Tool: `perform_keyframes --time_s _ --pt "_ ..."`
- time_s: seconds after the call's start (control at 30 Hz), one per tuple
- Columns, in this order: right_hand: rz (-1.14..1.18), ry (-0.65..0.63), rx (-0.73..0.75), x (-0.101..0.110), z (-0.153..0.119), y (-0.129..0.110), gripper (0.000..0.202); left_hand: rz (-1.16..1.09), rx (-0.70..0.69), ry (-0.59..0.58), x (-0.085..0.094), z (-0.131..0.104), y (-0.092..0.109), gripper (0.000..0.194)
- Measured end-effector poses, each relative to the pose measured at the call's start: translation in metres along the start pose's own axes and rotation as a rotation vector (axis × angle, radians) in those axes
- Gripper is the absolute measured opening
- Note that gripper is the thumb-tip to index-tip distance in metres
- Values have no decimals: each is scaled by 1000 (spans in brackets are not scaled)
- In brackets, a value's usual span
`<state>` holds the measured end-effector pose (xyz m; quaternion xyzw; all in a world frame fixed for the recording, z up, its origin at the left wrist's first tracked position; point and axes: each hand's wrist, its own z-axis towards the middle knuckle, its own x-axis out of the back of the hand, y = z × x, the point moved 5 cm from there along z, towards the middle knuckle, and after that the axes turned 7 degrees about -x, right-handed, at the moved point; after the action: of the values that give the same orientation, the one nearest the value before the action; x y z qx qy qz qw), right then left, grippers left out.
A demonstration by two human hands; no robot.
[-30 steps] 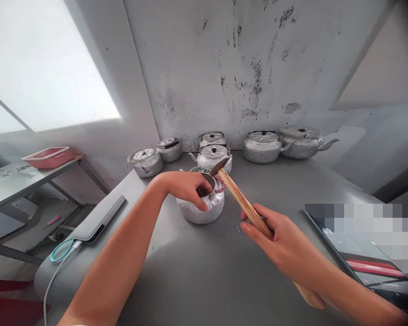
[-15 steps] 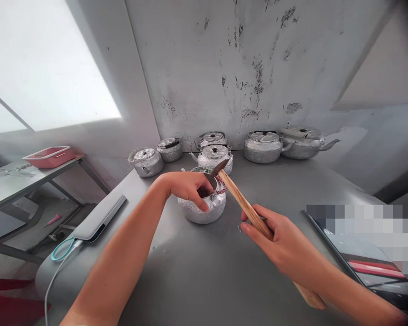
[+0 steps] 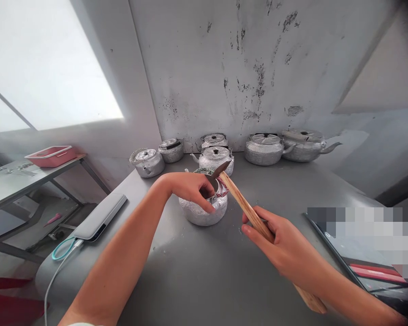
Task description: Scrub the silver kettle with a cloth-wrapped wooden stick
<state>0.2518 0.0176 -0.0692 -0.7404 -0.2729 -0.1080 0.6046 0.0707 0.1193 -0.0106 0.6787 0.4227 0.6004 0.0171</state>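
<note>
A silver kettle without its lid (image 3: 204,216) stands on the grey table (image 3: 197,271) in front of me. My left hand (image 3: 194,188) rests over its opening, with the fingers reaching inside and the thumb on the outer wall; the fingertips are hidden. In my right hand (image 3: 267,231) is a hammer with a wooden handle (image 3: 245,206), gripped by the handle. Its dark metal head (image 3: 221,169) is over the right side of the kettle's opening. A red and white cord handle (image 3: 222,186) lies beside the rim.
Several lidded kettles stand behind, including one close behind the open kettle (image 3: 216,158). A grey power bank (image 3: 100,217) with a cable lies at left, a dark glossy panel (image 3: 360,258) at right. A pink basket (image 3: 51,157) sits on a side table.
The view has shifted slightly. My left thumb has moved a little to the right along the kettle's wall. The hammer stays at almost the same place over the opening.
</note>
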Motion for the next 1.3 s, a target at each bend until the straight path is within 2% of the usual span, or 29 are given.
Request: perform_keyframes --time_s 0.1,0.2,0.47,0.57,0.67,0.77,0.87,1.03,1.3 --pt "14 -11 -7 0 0 1 20 35 67 31 0 -1 2 51" --pt "19 -19 -8 0 0 1 19 46 91 37 0 -1 4 47" --pt "12 -13 -11 -1 2 2 19 87 5 14 1 -3 9 40" --pt "7 -8 -2 -1 3 3 20 124 51 -8 2 -10 11 36" --pt "-9 9 14 0 2 4 21 171 162 0 2 -18 12 35" --pt "-15 14 12 0 2 5 22 230 258 77 3 -20 15 31" --pt "-14 19 21 -1 3 3 22 284 282 215 1 -16 23 30" --pt "12 23 -9 -1 3 1 21 472 317 379 -1 -7 36 29" --pt "99 91 -24 5 1 4 14 441 325 356 1 -17 32 24"
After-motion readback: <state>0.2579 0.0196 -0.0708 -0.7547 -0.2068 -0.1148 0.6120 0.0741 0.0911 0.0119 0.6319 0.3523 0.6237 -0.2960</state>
